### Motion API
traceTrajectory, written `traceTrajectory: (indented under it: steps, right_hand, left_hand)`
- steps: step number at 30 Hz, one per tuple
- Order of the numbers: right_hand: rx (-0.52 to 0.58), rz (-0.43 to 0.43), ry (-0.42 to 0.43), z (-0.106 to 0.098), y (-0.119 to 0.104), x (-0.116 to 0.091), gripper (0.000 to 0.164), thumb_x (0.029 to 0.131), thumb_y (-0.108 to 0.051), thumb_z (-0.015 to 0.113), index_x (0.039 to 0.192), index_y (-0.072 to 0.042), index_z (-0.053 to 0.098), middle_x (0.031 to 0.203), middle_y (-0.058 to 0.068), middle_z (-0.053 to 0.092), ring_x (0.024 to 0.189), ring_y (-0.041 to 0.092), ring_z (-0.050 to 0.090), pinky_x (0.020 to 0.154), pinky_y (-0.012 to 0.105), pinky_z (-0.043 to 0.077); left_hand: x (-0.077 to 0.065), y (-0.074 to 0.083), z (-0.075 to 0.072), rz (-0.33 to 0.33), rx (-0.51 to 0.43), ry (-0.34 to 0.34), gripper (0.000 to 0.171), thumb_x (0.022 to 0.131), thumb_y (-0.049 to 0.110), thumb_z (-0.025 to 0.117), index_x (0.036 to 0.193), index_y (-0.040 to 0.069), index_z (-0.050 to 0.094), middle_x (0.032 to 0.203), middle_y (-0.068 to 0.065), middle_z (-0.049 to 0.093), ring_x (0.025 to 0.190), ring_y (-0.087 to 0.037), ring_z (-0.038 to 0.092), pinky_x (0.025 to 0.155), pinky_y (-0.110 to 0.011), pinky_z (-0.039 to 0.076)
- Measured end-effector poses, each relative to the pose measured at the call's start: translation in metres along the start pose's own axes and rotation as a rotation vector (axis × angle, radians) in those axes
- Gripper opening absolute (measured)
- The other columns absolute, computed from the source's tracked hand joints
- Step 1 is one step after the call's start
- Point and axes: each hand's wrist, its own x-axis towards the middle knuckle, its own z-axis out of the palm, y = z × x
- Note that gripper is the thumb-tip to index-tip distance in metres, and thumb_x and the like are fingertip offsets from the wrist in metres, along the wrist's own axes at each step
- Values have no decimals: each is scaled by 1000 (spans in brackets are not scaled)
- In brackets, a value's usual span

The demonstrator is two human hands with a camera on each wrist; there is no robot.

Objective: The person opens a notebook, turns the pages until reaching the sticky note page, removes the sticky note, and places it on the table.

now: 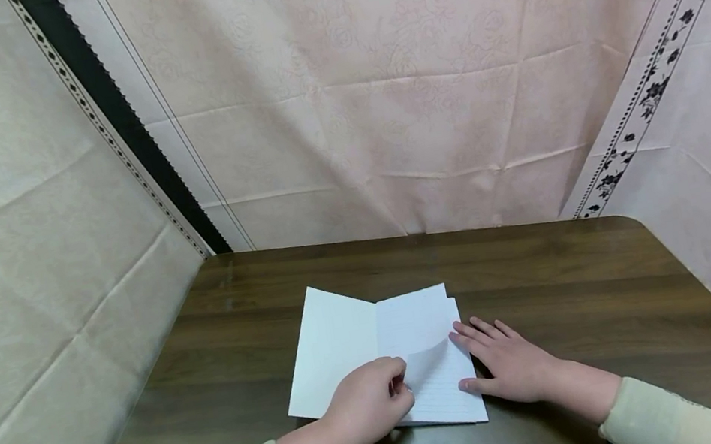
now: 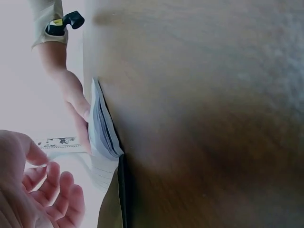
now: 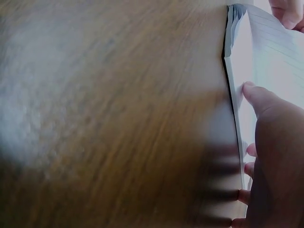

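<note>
An open notebook [image 1: 345,345] lies on the table, its left side blank and its right pages ruled with lines. My left hand [image 1: 372,400] is over the lower middle of the notebook, thumb and forefinger together, pinching the edge of a lifted page [image 1: 427,356] that curves up and shades the sheet below. From the left wrist view, the other fingers of that hand are loosely bent. At the notebook's right edge my right hand [image 1: 508,361] rests with fingers spread, thumb [image 3: 259,97] and fingertips on the paper. Several page edges [image 3: 236,31] fan apart at the bottom.
The brown wooden table [image 1: 229,391] extends around the notebook on all sides. Pale patterned cloth [image 1: 384,134] hangs behind the table's far edge, with more cloth [image 1: 21,223] at the left and right. A small black object [image 2: 71,21] sits at the right sleeve.
</note>
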Motion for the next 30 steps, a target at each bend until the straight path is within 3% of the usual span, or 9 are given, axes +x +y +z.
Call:
traceTrajectory:
  steps: [3, 8, 15, 22, 25, 30]
  right_hand:
    - [-12, -16, 25, 1, 1, -1, 81, 94, -66, 50, 153, -12, 38, 159, 9, 33, 145, 41, 26, 109, 65, 23]
    - [-26, 4, -6, 2, 1, 0, 84, 93, -70, 46, 154, -13, 36, 161, 7, 29, 147, 37, 22, 111, 63, 21]
    - [-35, 28, -63, 1, 1, 0, 88, 91, -75, 41, 156, -17, 32, 163, 4, 24, 150, 34, 17, 113, 62, 18]
    - [-32, 25, -73, -1, 1, 0, 88, 91, -75, 42, 156, -17, 32, 163, 4, 23, 150, 35, 17, 113, 62, 18]
    - [-35, 26, -81, 0, 1, 1, 89, 90, -76, 41, 157, -17, 31, 164, 3, 22, 150, 34, 17, 114, 61, 18]
    - [-40, 26, -79, 0, 1, 1, 90, 90, -77, 41, 157, -18, 31, 164, 3, 22, 150, 34, 17, 114, 61, 19]
  left_hand:
    - [0, 1, -1, -38, -33, -3, 27, 85, 19, 61, 64, 21, 43, 61, 12, 39, 54, -3, 36, 49, -20, 30]
    - [0, 0, -7, -82, -49, 9, 31, 95, 34, 62, 69, 24, 47, 66, 15, 45, 57, -2, 44, 52, -21, 36]
    - [-4, -4, -28, -90, 16, 134, 8, 94, 29, 64, 89, 23, 63, 82, 16, 56, 69, -4, 50, 60, -24, 43]
    - [-15, -14, -51, -88, 123, 256, 9, 90, 27, 69, 83, 21, 65, 89, 14, 63, 84, -8, 59, 72, -30, 49]
    - [-22, -20, -57, -98, 162, 282, 10, 89, 25, 70, 81, 21, 65, 89, 12, 65, 89, -12, 62, 80, -36, 49]
    - [-33, -28, -64, -138, 220, 280, 10, 88, 24, 69, 80, 21, 65, 90, 12, 65, 87, -14, 60, 82, -41, 45]
